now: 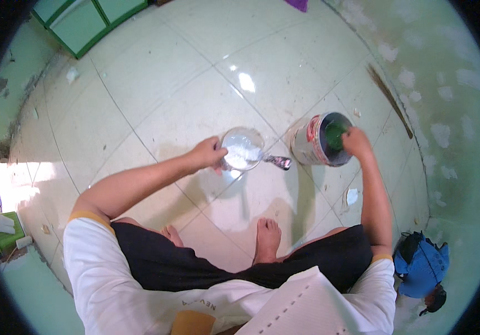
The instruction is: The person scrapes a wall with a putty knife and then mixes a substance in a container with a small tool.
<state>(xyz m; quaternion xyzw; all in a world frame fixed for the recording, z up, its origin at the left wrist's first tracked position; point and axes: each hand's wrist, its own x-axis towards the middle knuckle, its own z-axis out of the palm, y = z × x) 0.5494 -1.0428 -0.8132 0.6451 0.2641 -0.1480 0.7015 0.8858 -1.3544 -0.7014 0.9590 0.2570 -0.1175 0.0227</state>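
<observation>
My left hand [210, 154] is closed on the edge of a clear round bowl [244, 138], thumb over its rim. White stuff lies in the bowl, and a utensil with a dark patterned handle [278, 162] rests in it, its handle sticking out to the right. Its head is covered by the white stuff. To the right stands a white and red bucket [317, 146] with an open mouth. My right hand [357, 143] is closed at the bucket's right side, fingers over the mouth. Beside those fingers, something green [335, 135] shows inside; whether they hold it or the rim is unclear.
Glossy pale tiles [178, 84] cover the floor around my bare feet [268, 237]. A stick broom [390, 100] lies along the right wall. A white scrap [352, 196] is near the bucket. A blue bag [421, 268] sits at lower right, a green cabinet [81, 30] at upper left.
</observation>
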